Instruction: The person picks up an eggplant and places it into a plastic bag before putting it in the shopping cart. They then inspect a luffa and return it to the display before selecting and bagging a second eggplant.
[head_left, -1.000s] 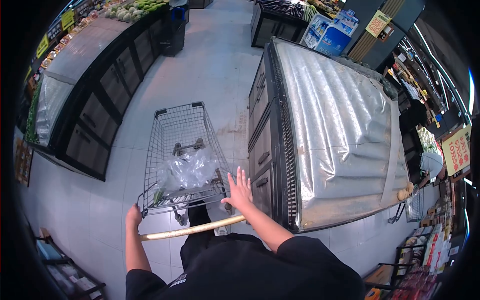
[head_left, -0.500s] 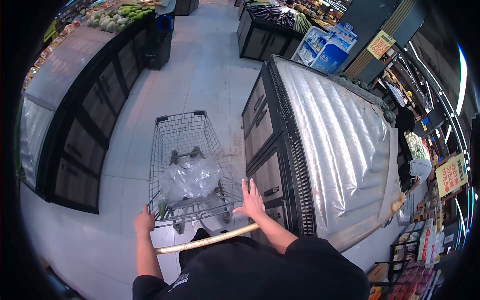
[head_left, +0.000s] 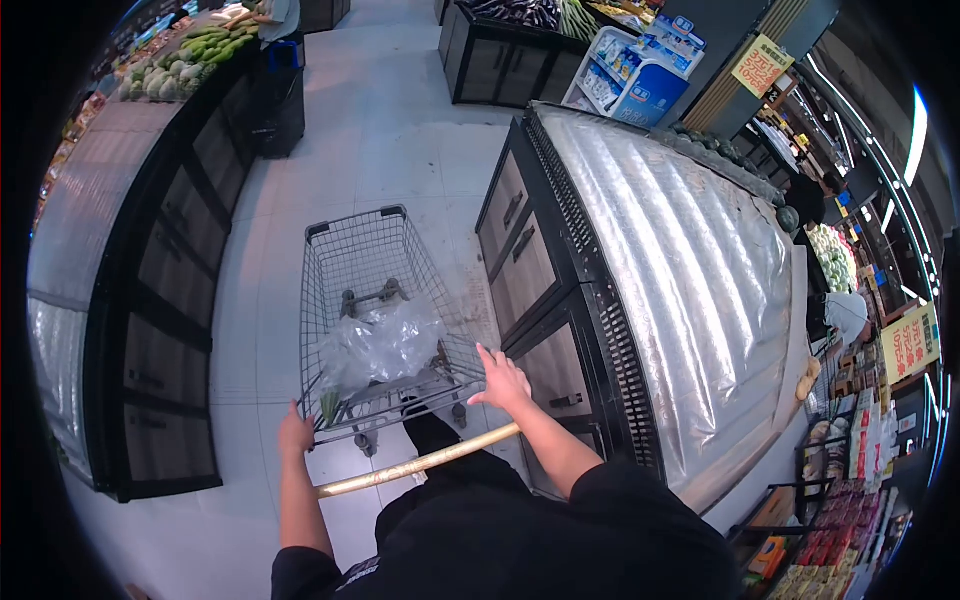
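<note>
Clear plastic (head_left: 380, 345) and something green (head_left: 330, 406) already in cart (head_left: 391, 210), front part unfilled. Left hand (head_left: 297, 430) at rear-left corner, grip unclear; right hand (head_left: 504, 381) fingers spread, near rear-right edge.

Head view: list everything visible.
Shopping cart: 1, grey, centre
Handlebar: 1, gold, before torso
Plastic bagging: uncounted, clear, in cart
Leafy vegetable: uncounted, green, in cart
Display counters: 3, black, left, right, far
Foil sheet: 1, silver, right counter
Produce: many, green, left counter
Eggplants: several, purple, far counter
Bin: 1, black, aisle
Rack: 1, blue, beyond right counter
Price signs: 2, yellow, right
Packaged goods: many, mixed, lower right
Other people: several, mixed clothing, edges
Left hand: 1, bare, cart's left corner
Right hand: 1, bare, cart's right side
</note>
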